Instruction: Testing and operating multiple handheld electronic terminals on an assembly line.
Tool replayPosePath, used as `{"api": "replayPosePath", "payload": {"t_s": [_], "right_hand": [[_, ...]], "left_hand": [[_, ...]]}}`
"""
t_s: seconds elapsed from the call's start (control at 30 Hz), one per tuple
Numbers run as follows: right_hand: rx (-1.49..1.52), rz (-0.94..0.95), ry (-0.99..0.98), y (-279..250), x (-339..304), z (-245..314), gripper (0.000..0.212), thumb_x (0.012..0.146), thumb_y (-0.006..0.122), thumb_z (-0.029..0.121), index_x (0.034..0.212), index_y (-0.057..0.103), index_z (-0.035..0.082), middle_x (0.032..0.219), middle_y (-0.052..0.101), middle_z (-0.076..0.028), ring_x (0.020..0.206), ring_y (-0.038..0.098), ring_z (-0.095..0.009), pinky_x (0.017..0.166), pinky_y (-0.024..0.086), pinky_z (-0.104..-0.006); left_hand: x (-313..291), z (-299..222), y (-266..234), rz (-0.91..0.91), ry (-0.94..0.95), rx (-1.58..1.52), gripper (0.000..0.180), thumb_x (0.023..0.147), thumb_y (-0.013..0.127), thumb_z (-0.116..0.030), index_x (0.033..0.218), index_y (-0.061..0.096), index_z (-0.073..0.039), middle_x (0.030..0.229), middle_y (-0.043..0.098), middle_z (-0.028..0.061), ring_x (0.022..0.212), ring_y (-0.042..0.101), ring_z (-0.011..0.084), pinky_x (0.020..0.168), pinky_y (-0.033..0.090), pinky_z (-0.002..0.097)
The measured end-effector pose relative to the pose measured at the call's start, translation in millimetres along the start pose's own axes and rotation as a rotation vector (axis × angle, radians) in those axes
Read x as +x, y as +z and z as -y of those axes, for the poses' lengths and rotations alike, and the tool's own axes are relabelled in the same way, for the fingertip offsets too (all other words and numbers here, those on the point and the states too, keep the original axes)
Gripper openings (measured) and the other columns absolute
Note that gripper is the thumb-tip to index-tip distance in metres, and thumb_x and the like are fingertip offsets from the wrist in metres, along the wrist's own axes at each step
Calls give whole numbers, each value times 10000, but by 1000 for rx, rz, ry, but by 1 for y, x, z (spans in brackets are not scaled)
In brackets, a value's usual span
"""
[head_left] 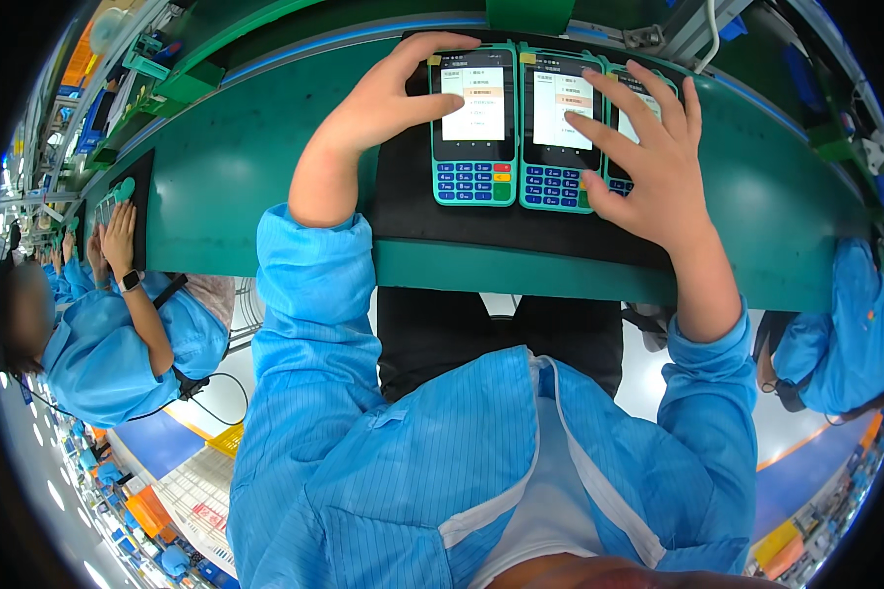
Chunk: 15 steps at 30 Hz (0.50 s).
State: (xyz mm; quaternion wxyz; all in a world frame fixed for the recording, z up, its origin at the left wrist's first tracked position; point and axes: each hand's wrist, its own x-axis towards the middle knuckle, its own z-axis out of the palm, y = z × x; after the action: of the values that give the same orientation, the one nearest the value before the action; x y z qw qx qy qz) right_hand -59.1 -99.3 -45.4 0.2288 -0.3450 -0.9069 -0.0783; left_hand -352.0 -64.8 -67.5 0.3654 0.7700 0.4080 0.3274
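Note:
Three teal payment terminals with lit screens and blue keypads lie side by side before me. Over the left terminal (476,147), my left hand (378,103) has its thumb on the screen and a finger stretched along the top edge. Fingers apart, my right hand (653,167) spreads over the middle terminal (545,147) and the right terminal (622,126). Its index fingertip is at the middle screen, and the thumb is by that keypad's lower right corner. Much of the right terminal is hidden behind this hand. Neither hand is closed around anything.
The terminals rest on a black mat (403,201) on a green workbench (236,211). A metal frame with a white cable (712,39) stands behind. Co-workers in blue sit to the left (138,344) and right (845,344). A yellow crate (228,440) is on the floor.

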Motion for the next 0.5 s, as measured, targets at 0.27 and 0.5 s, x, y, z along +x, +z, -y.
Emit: {"api": "replayPosePath", "payload": {"t_s": [0.27,0.5], "right_hand": [[-65,-70,83,7,1,-4,392,662,680,281,1050,648,231,1311,477,4,1271,351,-283,1038,162,-618],[-82,-69,94,6,0,-4,401,664,681,283,1061,647,234,1317,470,3,1266,352,-293,1031,170,-620]], "left_hand": [[6,3,20,-239,-61,100,416,775,649,-85,1173,527,-82,1157,570,78,977,585,175,809,500,276],[8,4,24,-275,-39,140,402,774,652,-81,1158,534,-90,1152,576,67,974,588,171,797,499,278]]}}
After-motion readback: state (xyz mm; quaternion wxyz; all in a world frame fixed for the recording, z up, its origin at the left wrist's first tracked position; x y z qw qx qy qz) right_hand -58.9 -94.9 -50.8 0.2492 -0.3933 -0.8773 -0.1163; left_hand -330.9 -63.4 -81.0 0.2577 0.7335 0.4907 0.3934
